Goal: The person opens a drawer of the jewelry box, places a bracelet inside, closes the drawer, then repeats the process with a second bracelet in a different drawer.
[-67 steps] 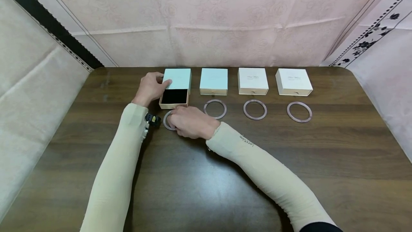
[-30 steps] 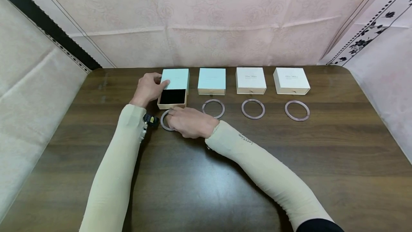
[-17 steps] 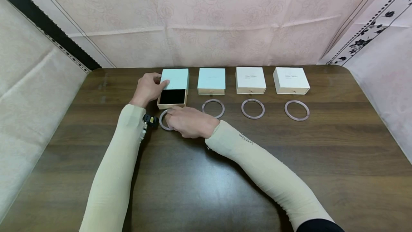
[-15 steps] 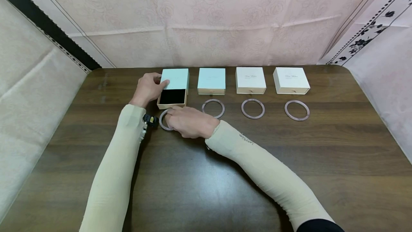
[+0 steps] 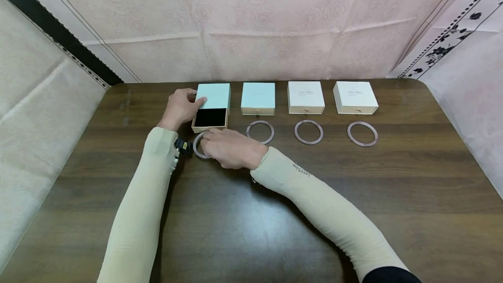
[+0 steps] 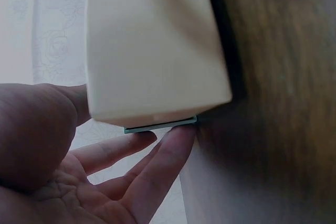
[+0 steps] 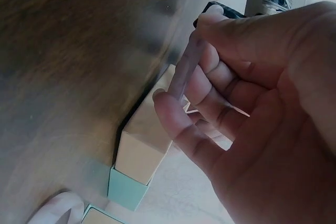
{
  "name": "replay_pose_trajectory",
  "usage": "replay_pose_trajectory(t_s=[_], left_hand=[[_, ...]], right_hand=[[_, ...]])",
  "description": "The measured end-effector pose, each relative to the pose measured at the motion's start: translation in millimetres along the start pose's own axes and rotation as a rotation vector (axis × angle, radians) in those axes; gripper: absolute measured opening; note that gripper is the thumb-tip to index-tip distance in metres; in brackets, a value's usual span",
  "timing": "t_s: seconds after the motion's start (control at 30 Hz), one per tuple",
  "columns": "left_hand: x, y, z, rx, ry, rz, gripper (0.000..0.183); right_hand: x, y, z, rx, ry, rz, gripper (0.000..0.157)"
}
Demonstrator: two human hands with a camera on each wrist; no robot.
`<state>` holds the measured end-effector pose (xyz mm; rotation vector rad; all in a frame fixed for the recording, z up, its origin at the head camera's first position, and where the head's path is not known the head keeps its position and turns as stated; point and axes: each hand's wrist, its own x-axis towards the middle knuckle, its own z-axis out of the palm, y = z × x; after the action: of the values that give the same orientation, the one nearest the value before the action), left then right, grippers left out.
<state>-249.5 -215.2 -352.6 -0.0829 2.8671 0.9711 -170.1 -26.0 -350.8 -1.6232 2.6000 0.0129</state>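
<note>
My left hand [image 5: 180, 109] holds the leftmost turquoise drawer box [image 5: 215, 95] from its left side, thumb on the top edge. The box's cream drawer [image 6: 157, 51] is pulled out toward me, showing a black lining [image 5: 210, 118]. Just in front of that drawer, my right hand [image 5: 232, 148] pinches a pale purple bangle [image 5: 198, 148] between thumb and fingers. The right wrist view shows the held bangle [image 7: 185, 69] nearly edge-on. Part of it is hidden by the hand in the head view.
To the right stand a second turquoise box [image 5: 258, 96] and two white boxes [image 5: 305, 95], all with drawers shut. One bangle [image 5: 309, 143] lies before the nearer white box, another [image 5: 362, 144] before the far one, a third [image 5: 261, 122] beside my right hand. Patterned cloth [image 5: 255, 25] hangs behind the table.
My right hand has shifted the bangle slightly left relative to the box. The left hand keeps its hold, and the drawer stays pulled out. The head view has shifted a little.
</note>
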Motion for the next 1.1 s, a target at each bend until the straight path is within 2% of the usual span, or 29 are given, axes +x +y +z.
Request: replay_pose_trajectory(t_s=[0.5, 1.1], left_hand=[[-0.8, 0.7, -0.5, -0.01, -0.002, 0.004, 0.056], [-0.4, -0.8, 0.2, -0.004, 0.006, -0.002, 0.055]], right_hand=[[-2.2, 2.0, -5.5, 0.003, 0.034, -0.009, 0.018], [-1.9, 4.0, -6.5, -0.046, 0.152, -0.003, 0.02]])
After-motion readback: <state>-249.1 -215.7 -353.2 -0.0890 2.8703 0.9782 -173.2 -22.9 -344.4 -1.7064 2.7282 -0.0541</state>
